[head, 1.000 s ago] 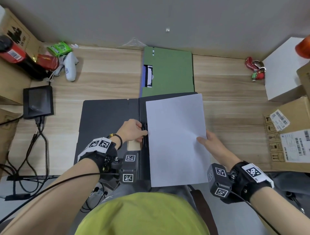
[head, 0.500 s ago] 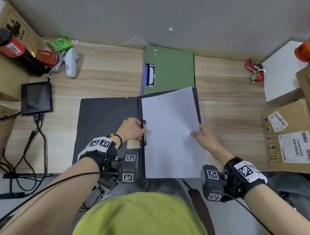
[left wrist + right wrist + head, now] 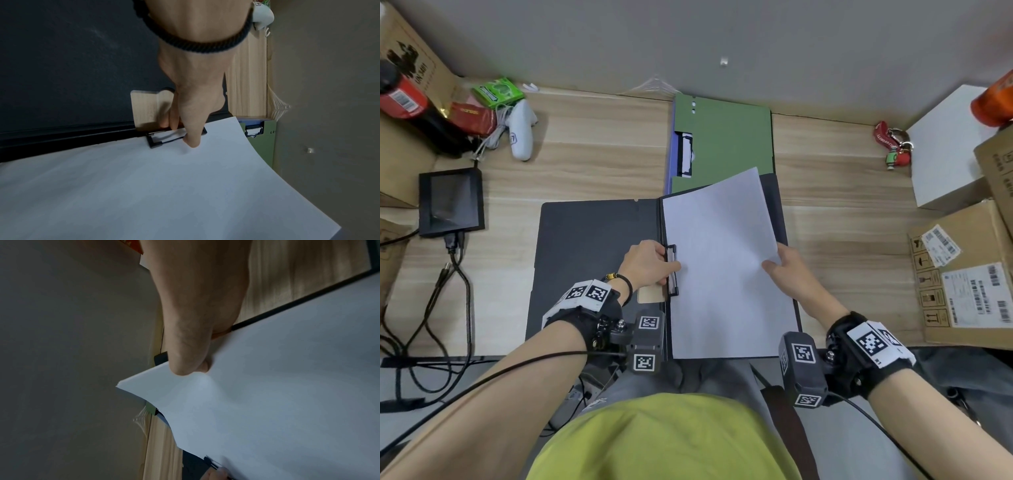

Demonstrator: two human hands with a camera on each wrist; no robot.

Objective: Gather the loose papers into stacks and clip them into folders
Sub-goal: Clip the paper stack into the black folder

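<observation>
While pinched at three o'clock by right hand (image 3: 789,270), paper stack (image 3: 722,267) on black folder (image 3: 592,253), long axis twelve-to-six, left edge under clip (image 3: 672,270) gripped by nearer left hand (image 3: 645,263).

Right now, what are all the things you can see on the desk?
Desk: one, light wood.
Black folder: one, open, desk middle.
Clip: one, black, folder spine.
Papers: one white stack, on folder's right half.
Green folder: one, behind black folder.
Screen: one, black, left.
Controller: one, white, back left.
Green packet: one, back left.
Keyring: one, red, back right.
Boxes: several, cardboard, both sides.
Left hand: grips clip.
Right hand: pinches papers' right edge.
</observation>
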